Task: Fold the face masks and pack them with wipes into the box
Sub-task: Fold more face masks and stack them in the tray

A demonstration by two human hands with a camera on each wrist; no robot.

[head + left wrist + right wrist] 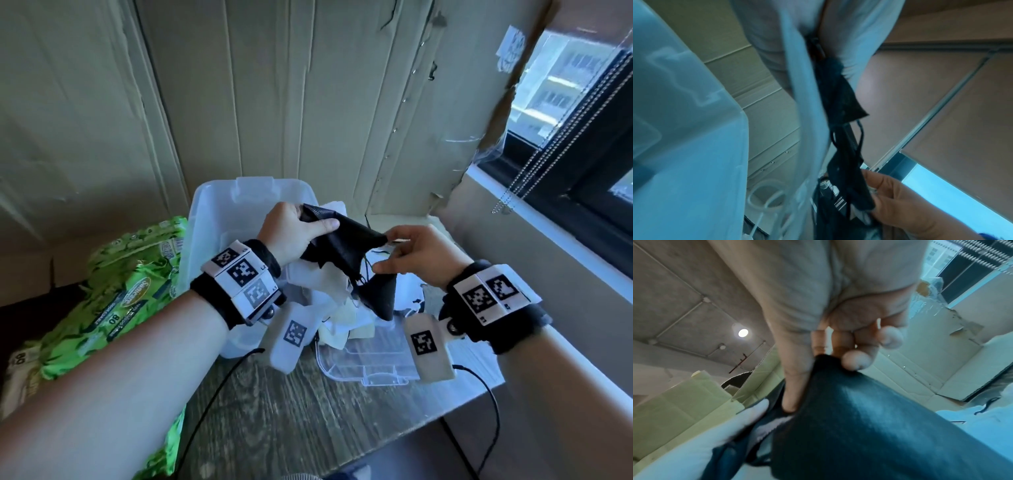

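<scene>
Two hands stretch a black fabric face mask (337,240) in the air above a clear plastic storage box (205,219) on a wood-grain table (291,411), seen from the head camera. The left hand (291,233) grips one end with thumb and curled fingers; the right hand (416,255) pinches the opposite corner, and a second black mask (378,296) hangs below by its tangled ear loops. White masks (329,284) lie heaped at the box's near edge, beside the clear plastic lid (370,359). The dangling mask is likely to be dragged along or dropped off the table if the loops are not freed before folding. A green printed pack of wipes (130,291) lies to the left, outside the box; the figure "80" is legible on it, the brand lettering starts "Sani" but blurs beyond that. Wrist bands carry black-and-white square codes, one marked "L2".

From the left wrist camera, the black mask (840,100) runs down from the left hand to the right hand's fingers (885,191), ear loops crossing between; a sharp pull could snap a loop.

From the right wrist camera, the right hand's thumb and fingertips (855,360) clamp only the mask's (869,426) corner, a light hold that may slip. No writing is legible in either wrist view.
</scene>
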